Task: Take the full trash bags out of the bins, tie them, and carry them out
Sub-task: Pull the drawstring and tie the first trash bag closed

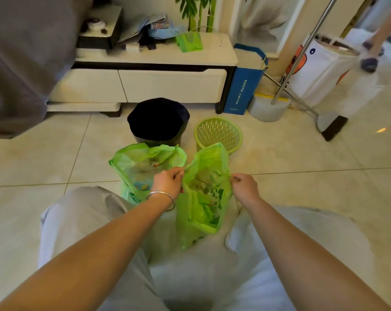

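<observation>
My left hand (167, 181) pinched one side of the near bag (204, 198)'s mouth, fingers clamped on its rim; my right hand (244, 187) pinched the other side. I judged both flaps needed drawing up evenly before knotting. The left bag (142, 167) gaped, rubbish inside. Farther off, the black bin (158, 120) and green basket (219, 133) stood emptied on the floor.

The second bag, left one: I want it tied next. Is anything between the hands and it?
Nothing visible. Both hands, left and right, pinch the right bag; the left bag stands open beside it.
</observation>
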